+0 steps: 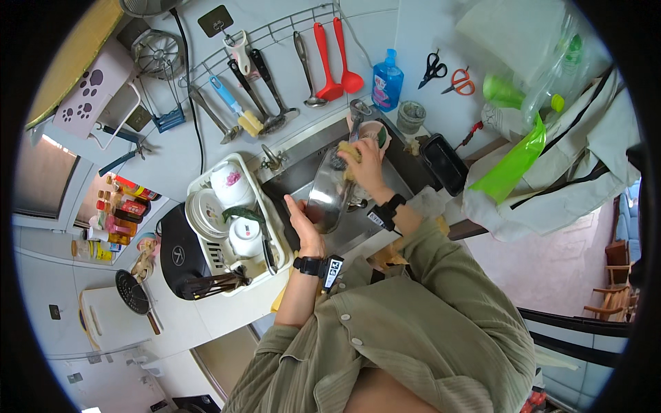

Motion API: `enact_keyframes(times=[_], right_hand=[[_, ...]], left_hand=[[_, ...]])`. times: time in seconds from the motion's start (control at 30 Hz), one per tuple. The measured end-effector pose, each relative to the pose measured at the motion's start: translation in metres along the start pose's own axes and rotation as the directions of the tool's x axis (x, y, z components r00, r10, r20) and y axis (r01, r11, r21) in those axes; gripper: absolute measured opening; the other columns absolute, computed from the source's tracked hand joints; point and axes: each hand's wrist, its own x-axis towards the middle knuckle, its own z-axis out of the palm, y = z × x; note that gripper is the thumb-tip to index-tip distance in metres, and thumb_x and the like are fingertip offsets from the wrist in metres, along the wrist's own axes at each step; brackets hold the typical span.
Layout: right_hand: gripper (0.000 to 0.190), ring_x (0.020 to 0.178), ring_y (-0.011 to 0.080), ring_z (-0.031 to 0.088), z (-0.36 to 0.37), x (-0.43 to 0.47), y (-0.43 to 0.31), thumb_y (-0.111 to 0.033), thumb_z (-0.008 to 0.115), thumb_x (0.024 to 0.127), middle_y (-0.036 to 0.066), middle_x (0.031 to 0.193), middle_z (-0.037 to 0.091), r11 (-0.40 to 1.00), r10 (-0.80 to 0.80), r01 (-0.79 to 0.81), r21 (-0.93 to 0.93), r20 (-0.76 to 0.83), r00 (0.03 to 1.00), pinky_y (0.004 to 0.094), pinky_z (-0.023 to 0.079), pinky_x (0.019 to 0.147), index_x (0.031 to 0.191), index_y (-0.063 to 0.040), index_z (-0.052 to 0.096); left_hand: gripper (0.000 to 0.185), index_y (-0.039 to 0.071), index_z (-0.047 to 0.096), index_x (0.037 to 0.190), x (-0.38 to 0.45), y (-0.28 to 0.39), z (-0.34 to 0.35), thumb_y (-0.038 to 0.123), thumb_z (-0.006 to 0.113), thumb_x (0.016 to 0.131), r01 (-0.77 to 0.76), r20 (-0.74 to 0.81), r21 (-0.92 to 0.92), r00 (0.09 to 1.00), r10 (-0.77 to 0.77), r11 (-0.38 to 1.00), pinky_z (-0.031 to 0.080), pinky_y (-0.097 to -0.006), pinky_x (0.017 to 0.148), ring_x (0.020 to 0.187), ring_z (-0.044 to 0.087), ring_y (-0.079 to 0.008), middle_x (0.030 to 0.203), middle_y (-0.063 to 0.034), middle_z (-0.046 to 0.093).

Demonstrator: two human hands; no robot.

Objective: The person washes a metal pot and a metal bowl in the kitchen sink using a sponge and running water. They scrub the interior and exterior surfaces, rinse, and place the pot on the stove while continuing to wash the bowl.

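A shiny metal bowl [326, 193] is tilted over the stainless-steel sink [343, 238]. My left hand [305, 229] supports its near left side, palm against the metal, with part of the hand hidden. In my right hand [367, 168] is a yellow sponge [349, 153], pressed to the bowl near its far rim. A dark, mesh-like patch shows beside the sponge; I cannot tell what it is. Behind my right hand, a pink container [373, 133] sits in the sink's far corner. The faucet [357, 111] rises at the back.
Left of the sink stands a white dish rack [283, 253] with bowls and plates. Blue detergent [387, 85], a glass jar [411, 116] and a black tray [444, 164] line the back and right. Utensils hang from a wall rack [268, 33]. A large bag [563, 170] bulges at right.
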Motion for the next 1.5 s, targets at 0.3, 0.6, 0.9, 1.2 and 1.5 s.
enact_keyframes(times=[0.3,0.6,0.9,1.2,1.5], right_hand=[[0.035,0.101,0.0282,0.044,0.013,-0.007,-0.012,-0.038,0.068,0.081,0.011,0.102,0.048,0.97,-0.224,0.235,-0.066,0.138,0.965,0.0432,0.028,0.086,0.089,-0.007,0.056],[0.038,0.104,0.0327,0.042,0.008,-0.018,-0.023,-0.037,0.063,0.085,0.014,0.109,0.046,0.977,-0.161,0.188,-0.103,0.223,0.962,0.0457,0.029,0.09,0.098,-0.002,0.054],[0.041,0.091,0.0318,0.05,-0.002,0.019,-0.004,-0.036,0.073,0.079,0.015,0.098,0.05,0.937,0.18,-0.169,0.304,-0.009,0.984,0.0426,0.038,0.082,0.091,-0.001,0.055],[0.055,0.106,0.0314,0.051,0.005,-0.013,-0.045,-0.05,0.077,0.068,0.013,0.115,0.051,0.941,-0.331,0.339,-0.002,0.218,0.918,0.0515,0.036,0.093,0.09,-0.003,0.059],[0.049,0.104,0.0313,0.052,-0.015,0.021,-0.006,-0.038,0.08,0.07,0.015,0.109,0.054,0.791,0.405,-0.435,0.43,0.164,0.899,0.0429,0.04,0.091,0.089,0.001,0.058]], left_hand=[[0.072,0.003,0.059,0.095,-0.011,0.006,0.002,0.073,0.044,0.084,0.055,-0.043,-0.046,0.997,-0.057,0.997,0.038,-0.0274,0.078,0.083,0.05,-0.0152,0.09,-0.0032,0.056],[0.061,0.011,0.057,0.07,-0.007,0.017,-0.013,0.067,0.044,0.088,0.011,-0.023,-0.004,1.0,-0.011,1.0,0.042,-0.0256,0.06,0.064,0.052,-0.0127,0.068,-0.0007,0.056],[0.054,0.011,0.056,0.068,-0.018,0.027,-0.016,0.062,0.054,0.085,0.006,-0.009,-0.17,1.0,-0.007,0.986,0.041,-0.0263,0.063,0.065,0.052,-0.0142,0.068,-0.0002,0.057],[0.06,0.013,0.051,0.057,-0.024,0.039,0.013,0.064,0.046,0.089,-0.073,-0.13,-0.138,0.99,0.055,0.988,0.036,-0.0256,0.056,0.056,0.049,-0.0125,0.059,0.0004,0.054],[0.053,0.011,0.057,0.066,-0.015,0.036,-0.013,0.061,0.054,0.086,0.08,0.04,-0.214,0.997,-0.073,0.974,0.043,-0.0271,0.062,0.067,0.058,-0.0171,0.068,-0.0033,0.062]])
